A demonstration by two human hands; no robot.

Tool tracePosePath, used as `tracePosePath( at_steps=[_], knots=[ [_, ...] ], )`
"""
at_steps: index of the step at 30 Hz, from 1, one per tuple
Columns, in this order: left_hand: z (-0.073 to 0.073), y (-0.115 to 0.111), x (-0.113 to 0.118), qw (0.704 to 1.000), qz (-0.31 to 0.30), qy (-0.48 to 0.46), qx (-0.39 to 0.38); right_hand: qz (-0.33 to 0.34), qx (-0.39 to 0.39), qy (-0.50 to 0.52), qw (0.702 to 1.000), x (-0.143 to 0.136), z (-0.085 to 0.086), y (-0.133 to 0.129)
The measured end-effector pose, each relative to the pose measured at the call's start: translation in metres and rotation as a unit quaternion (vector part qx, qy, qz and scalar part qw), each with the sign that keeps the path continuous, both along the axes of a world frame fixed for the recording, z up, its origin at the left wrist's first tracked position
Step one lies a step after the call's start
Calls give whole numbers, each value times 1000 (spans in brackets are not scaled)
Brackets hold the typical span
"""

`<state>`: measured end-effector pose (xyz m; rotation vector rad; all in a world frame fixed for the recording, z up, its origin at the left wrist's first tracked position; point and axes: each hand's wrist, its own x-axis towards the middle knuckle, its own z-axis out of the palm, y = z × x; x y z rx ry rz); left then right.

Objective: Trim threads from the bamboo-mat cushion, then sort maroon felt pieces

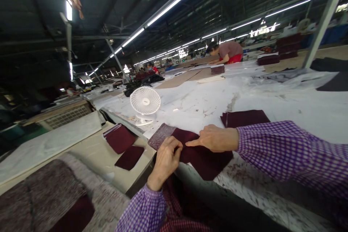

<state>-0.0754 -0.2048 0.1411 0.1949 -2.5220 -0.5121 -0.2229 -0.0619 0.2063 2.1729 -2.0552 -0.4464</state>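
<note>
A dark maroon fabric piece (209, 159) lies at the table's near edge, with a corner hanging over. Beside it, to the left, is a speckled grey-maroon fabric piece (162, 135). My left hand (166, 156) is closed in a pinch on the maroon fabric, close to where the two pieces meet. From the right, my right hand (213, 138) reaches in with its index finger stretched out and its tip touching the maroon fabric near the left fingertips. Its other fingers are curled and partly hidden. Behind my right hand rests a folded maroon fabric stack (246, 117).
A white fan (145, 101) stands on the white-covered table (195, 98). Left, a lower beige surface (92, 152) carries maroon fabric pieces (119, 138). Speckled fabric (46, 192) lies at lower left. A person (230, 51) bends over the far table; a metal post (323, 21) rises right.
</note>
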Motion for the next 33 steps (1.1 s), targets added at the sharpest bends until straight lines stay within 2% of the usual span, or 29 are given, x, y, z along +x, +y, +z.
tracePosePath(
  at_steps=[4, 7, 10, 12, 17, 22, 26, 28, 30, 33],
  knots=[
    [-4, -3, 1, 999, -5, -8, -53, 17, 5, 10, 1000, 1, -2, -2],
    [-2, -7, 9, 999, -28, -10, -19, 38, -15, 33, 999, 1, -7, -4],
    [-1, -5, 16, 999, -24, 7, 28, 62, -61, 35, 996, 2, -16, -4],
    [-2, 0, 17, 1000, -9, 8, -6, 64, -97, 30, 993, 3, -22, -2],
    [-6, 13, 16, 988, 21, -50, -145, 5, -118, 34, 992, -3, -28, 10],
    [-5, 8, 25, 985, 4, -50, -163, -64, -89, -39, 993, -36, -21, 21],
    [-8, 8, 32, 987, -2, -10, -158, -143, -93, -22, 985, -56, -22, 22],
    [-11, 10, 33, 988, 9, 10, -154, -145, -133, -64, 978, -59, -28, 19],
    [-14, 12, 31, 988, 27, 20, -151, -125, -173, -155, 965, -60, -36, 13],
    [-15, 14, 29, 987, 40, 21, -156, -117, -143, -276, 943, -59, -42, 5]
  ],
)
